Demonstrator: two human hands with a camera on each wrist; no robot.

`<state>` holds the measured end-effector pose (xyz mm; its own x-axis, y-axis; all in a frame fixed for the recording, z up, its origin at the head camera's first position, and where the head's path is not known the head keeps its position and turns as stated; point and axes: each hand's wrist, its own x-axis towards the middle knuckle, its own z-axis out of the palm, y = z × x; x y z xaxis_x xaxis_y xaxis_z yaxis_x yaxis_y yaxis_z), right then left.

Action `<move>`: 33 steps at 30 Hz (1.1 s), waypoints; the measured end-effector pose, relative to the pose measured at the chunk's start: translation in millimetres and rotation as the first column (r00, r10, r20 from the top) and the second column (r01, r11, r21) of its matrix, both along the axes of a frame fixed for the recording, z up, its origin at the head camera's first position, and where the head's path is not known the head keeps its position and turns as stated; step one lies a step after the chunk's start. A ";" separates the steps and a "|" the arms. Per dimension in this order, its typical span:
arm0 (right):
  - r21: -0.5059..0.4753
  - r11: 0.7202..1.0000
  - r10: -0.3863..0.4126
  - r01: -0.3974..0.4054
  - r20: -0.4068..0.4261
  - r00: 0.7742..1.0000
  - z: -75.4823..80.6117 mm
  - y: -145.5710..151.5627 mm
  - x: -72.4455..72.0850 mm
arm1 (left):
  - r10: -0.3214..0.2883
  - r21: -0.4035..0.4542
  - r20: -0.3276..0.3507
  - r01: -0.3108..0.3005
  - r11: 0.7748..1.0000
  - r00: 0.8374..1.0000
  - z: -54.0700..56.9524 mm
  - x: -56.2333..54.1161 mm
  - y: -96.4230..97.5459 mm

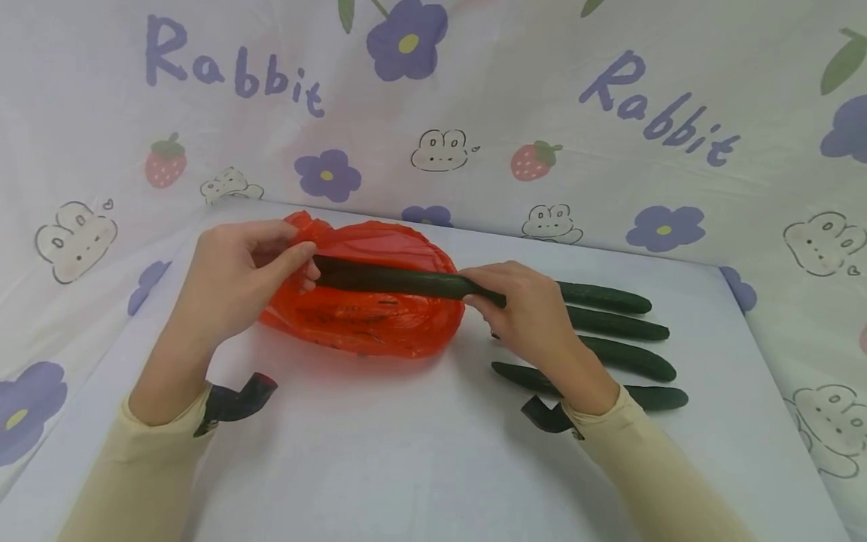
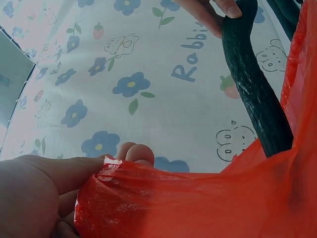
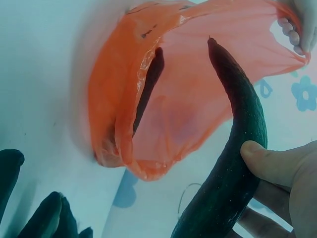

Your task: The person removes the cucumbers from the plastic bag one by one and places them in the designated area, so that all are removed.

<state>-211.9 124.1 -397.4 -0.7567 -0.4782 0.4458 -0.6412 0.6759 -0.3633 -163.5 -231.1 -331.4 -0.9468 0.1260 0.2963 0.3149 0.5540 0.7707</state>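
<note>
My left hand (image 1: 233, 282) pinches the rim of a red plastic bag (image 1: 386, 335) and holds its mouth up. My right hand (image 1: 531, 312) grips one end of a dark green cucumber (image 1: 400, 281), thumb on one side and fingers round the other. The free end of this cucumber points left, at the bag's opening. In the right wrist view another cucumber (image 3: 150, 82) lies inside the bag, partly hidden by the red film. In the left wrist view the held cucumber (image 2: 255, 84) slants down behind the bag's edge.
Several more cucumbers (image 1: 626, 357) lie side by side on the white table (image 1: 379, 459), right of the bag and partly behind my right hand and forearm. A patterned cloth (image 1: 474, 98) with flowers and rabbits hangs behind the table.
</note>
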 end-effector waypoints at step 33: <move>-0.087 0.995 0.040 -0.058 -0.194 0.980 8.8 48.4 20.1 | 0.005 -0.023 0.005 -0.005 1.000 1.000 2.6 1.7 0.2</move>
<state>-191.9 172.5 -388.7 -0.6293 -0.4630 0.6241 -0.7365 0.6117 -0.2888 -161.8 -230.9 -328.8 -0.9490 0.1281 0.2882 0.3080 0.5734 0.7592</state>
